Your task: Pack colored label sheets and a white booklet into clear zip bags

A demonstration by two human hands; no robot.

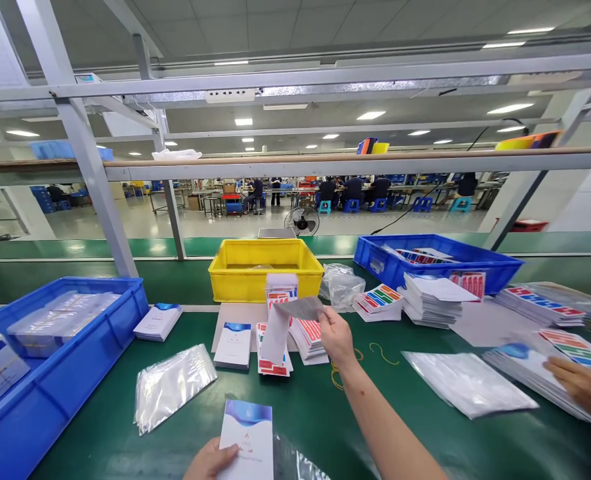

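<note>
On the near side of the yellow bin [245,288], well apart from it, the head view shows your left hand [214,460] holding a white-and-blue booklet [248,430]. Your thumb presses on its front; the other fingers are hidden behind it, so you are closed on the edge, though how they lie you cannot tell. Clear plastic [298,461] shows on the green table [105,433] just beside that booklet, on the same side of the bin.

Just in front of the bin's right half, your right hand [336,333] pinches a bent paper leaf [298,308] by its right end, thumb and fingers brought together with only the paper between them. The leaf hangs over red-printed cards [275,367]; whether it touches them you cannot tell. More red-printed cards [309,339] lie beside these, and a taller card stack [282,285] stands against the bin's front, as seen from you. In front of the bin's left half sits a booklet stack [233,345].

Farther left of the bin are flat plastic bags [172,387], a small pile of booklets [158,322] and a blue bin [82,393] with wrapped bundles. Right of the yellow bin, rubber bands [338,381] lie near your wrist, and crumpled plastic [344,287] sits beside the bin. Well to its right, a co-worker's hand [585,380] is at a stack of printed sheets [522,377].
</note>
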